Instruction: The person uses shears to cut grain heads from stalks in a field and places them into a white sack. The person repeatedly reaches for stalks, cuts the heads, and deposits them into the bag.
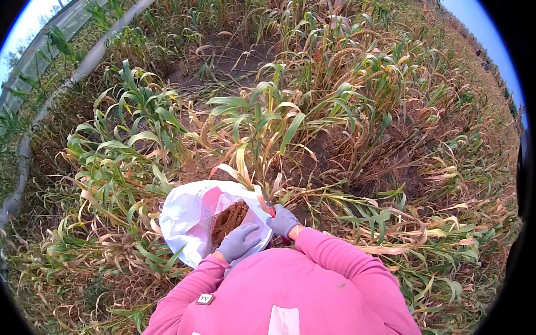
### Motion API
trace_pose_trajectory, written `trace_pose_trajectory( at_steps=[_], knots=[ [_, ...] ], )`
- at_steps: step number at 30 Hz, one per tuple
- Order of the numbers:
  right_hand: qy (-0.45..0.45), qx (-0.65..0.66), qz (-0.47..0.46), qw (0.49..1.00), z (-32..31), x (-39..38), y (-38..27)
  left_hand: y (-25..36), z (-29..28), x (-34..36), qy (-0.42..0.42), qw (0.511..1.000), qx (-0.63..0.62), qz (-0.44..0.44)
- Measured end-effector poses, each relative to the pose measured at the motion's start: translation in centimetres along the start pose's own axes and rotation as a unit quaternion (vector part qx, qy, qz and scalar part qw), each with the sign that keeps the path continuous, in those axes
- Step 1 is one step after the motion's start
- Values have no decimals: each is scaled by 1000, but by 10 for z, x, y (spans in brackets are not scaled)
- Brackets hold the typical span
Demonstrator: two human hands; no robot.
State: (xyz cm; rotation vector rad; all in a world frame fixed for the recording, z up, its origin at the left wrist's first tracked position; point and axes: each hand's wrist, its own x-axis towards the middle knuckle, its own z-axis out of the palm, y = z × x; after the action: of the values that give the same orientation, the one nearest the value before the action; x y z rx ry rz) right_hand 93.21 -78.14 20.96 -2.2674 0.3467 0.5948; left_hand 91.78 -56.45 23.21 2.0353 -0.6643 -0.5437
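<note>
"In the head view, where are the brown seed heads [228,221]?"
"Inside the open white bag [180,223], beside the left hand [239,242] (whether it grips any, one cannot tell)."
"And the right hand [284,220]?"
"Closed around a red-handled tool [272,212], by the bag's rim, below a leafy plant [260,123]."

A white bag [180,216] with faint pink printing is spread open, its mouth turned upward and its rim crumpled. Inside it, rough brown seed heads [231,217] are bunched closely together, partly covered. At the bag's right edge, a red-handled tool [272,212] is gripped, most of it being hidden.
</note>
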Motion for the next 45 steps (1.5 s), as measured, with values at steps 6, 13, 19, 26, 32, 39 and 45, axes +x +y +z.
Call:
trace_pose_trajectory(
  at_steps=[6,13,19,26,32,39,45],
  knots=[
    [-43,-60,16,997,-20,-9,12,-41,-99,-47,396,813,393,-166],
    [-84,-185,32,979,-35,-14,-1,-99,-109,-107,345,826,89,-438],
    [-51,47,-94,993,-15,-1,15,-115,-93,-84,381,845,3,-375],
    [-103,248,-124,955,-71,-51,-59,-1,-124,-52,311,905,-263,-122],
    [-30,560,-146,815,-183,-125,-83,84,-210,-15,375,913,90,132],
    [388,365,-346,772,-286,-177,-61,213,-239,154,253,898,-243,265],
    [647,-19,-318,693,-384,-217,7,322,-172,303,44,867,-403,290]
  ],
)
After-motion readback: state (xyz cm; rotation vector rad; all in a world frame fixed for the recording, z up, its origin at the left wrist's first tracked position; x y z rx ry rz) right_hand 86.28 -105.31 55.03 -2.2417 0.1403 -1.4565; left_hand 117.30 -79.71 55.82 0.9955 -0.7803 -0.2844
